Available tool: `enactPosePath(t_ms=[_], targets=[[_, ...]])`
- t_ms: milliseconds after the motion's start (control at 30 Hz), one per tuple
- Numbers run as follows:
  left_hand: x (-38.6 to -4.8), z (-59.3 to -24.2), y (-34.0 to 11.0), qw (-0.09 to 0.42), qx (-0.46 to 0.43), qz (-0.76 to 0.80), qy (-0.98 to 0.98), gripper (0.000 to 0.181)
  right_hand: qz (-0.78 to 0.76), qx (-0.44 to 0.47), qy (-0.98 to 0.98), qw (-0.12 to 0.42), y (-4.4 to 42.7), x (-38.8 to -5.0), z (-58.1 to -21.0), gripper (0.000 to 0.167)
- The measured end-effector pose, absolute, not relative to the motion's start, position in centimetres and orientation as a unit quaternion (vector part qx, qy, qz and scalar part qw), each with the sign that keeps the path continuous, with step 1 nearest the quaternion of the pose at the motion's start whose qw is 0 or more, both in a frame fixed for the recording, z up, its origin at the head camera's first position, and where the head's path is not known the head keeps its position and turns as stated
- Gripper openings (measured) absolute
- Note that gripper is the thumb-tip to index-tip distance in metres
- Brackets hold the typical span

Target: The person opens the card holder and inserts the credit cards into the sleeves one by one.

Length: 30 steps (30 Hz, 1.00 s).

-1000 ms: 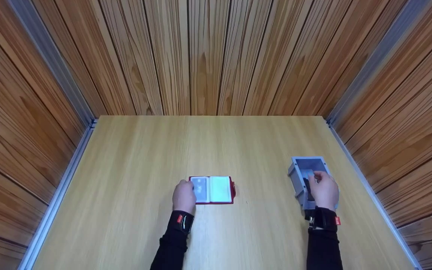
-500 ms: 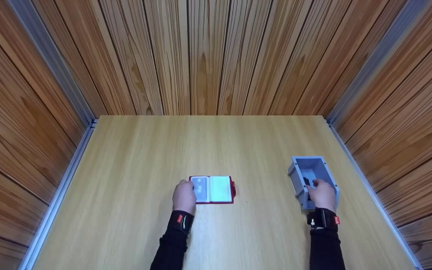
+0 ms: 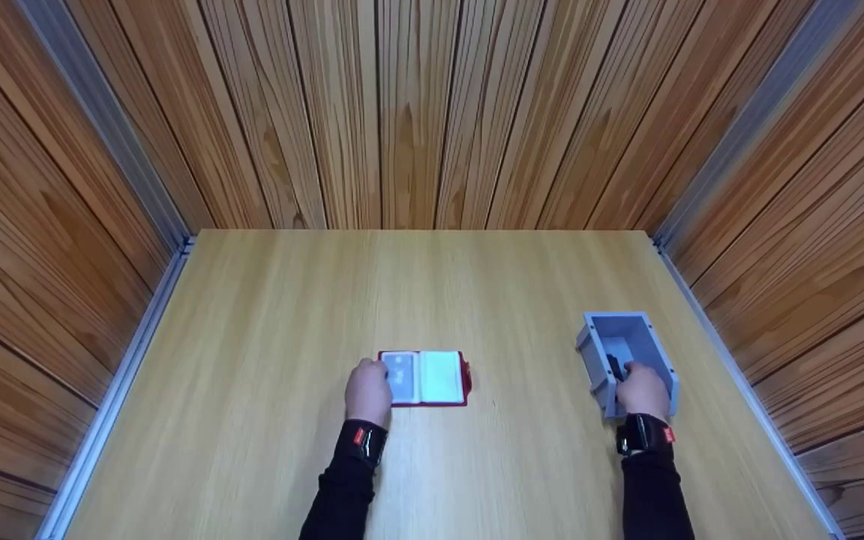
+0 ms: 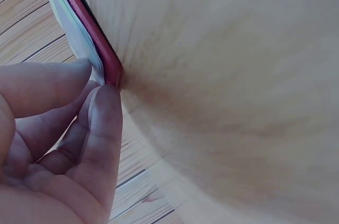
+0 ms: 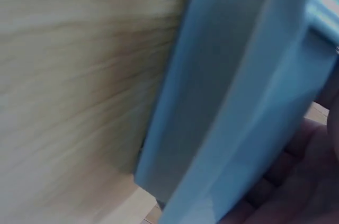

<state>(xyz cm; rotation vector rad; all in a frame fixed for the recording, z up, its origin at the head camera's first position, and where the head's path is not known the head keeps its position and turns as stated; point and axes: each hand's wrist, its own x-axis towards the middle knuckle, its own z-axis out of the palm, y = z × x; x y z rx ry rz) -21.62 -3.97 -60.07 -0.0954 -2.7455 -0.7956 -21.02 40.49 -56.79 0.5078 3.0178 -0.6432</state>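
A small red-covered album point(image 3: 441, 377) lies spread on the table in the head view, its clear sleeves facing up. My left hand point(image 3: 369, 391) pinches its left edge. Close up in the left wrist view, the thumb lies on the clear pages and a fingertip meets the corner of the red cover point(image 4: 108, 62). To the right, a grey-blue bin point(image 3: 595, 360) stands with my right hand point(image 3: 643, 390) reaching in over its near end. A dark object point(image 3: 615, 367) shows beside the thumb. The bin wall point(image 5: 233, 107) hides most right fingertips, so what they hold is unclear.
The wooden tabletop point(image 3: 327, 300) runs back to a plank wall point(image 3: 409, 112). Metal rails point(image 3: 739, 390) line the sides. Bare tabletop lies between the album and the bin.
My right hand has gone lower into the bin and slightly nearer its front end, its thumb and fingers dropping among the contents. The left hand and the album have stayed put.
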Motion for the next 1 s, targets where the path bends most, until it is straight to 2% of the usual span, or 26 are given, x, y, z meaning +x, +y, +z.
enactPosePath(t_ms=[467,733,1000], targets=[[-21.62,-59.6,-3.94,0.116,-0.023,-0.282,-0.952,0.014,-0.167,0.155,0.972,0.054,40.87,-21.79,-57.49,0.039],[-21.55,-59.73,-3.99,0.122,-0.023,-0.286,-0.95,0.016,-0.174,0.157,0.97,0.071,41.03,-21.92,-57.47,0.033],[-21.57,-59.96,-3.95,0.138,-0.025,-0.279,-0.95,0.015,-0.181,0.162,0.968,0.057,41.02,-21.99,-57.48,0.017]])
